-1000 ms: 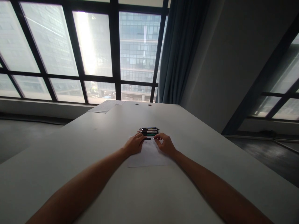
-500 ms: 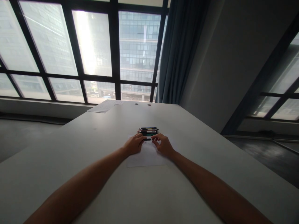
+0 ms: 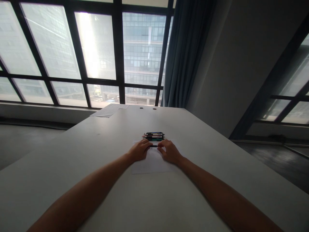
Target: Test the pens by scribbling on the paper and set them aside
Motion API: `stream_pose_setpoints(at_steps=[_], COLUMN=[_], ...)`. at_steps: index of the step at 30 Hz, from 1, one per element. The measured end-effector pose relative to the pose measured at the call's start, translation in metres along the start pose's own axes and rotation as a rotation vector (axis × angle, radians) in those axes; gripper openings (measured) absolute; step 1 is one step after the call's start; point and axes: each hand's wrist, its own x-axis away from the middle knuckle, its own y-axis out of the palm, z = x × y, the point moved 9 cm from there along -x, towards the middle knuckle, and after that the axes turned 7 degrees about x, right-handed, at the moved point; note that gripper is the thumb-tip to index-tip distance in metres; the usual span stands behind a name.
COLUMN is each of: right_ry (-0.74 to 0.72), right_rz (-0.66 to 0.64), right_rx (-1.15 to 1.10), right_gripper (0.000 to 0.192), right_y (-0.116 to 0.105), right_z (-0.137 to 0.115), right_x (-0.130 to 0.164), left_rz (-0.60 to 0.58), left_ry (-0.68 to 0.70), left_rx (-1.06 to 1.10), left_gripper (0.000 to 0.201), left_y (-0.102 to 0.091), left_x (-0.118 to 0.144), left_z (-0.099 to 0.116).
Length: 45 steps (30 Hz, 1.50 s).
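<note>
Pen (image 3: pixel 154 146) lies over the paper sheet (image 3: pixel 152 164) on the bench (image 3: pixel 101 145), pinched at its ends by left hand (image 3: pixel 139 150) and right hand (image 3: pixel 170 152); a slip could scatter the adjacent pen row (image 3: pixel 154 136).

— One view only, worn on the head, looking forward and slightly down along both forearms across the table (image 3: pixel 72 154).

— Facing?

— Straight toward the window wall (image 3: pixel 96 58), curtain (image 3: pixel 185 51) right of centre, far table edge about mid-frame (wide lens, lines bowed at the borders).

— How near?

— Forearms close at the bottom edge; left hand (image 3: pixel 140 150) and right hand (image 3: pixel 170 151) out at full reach, small, mid-frame. No second view to overlap with.
</note>
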Motion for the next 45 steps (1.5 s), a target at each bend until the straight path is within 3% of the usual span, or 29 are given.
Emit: stream_pose_setpoints(at_steps=[45], right_ry=[-0.123], right_rz=[0.002], right_rx=[0.135], right_gripper=[0.015], right_y=[-0.002], right_z=[-0.015], right_x=[-0.002], left_rz=[-0.032], left_ry=[0.042], left_rx=[-0.072], left_gripper=[0.031], left_y=[0.004], left_x=[-0.002], left_z=[0.006])
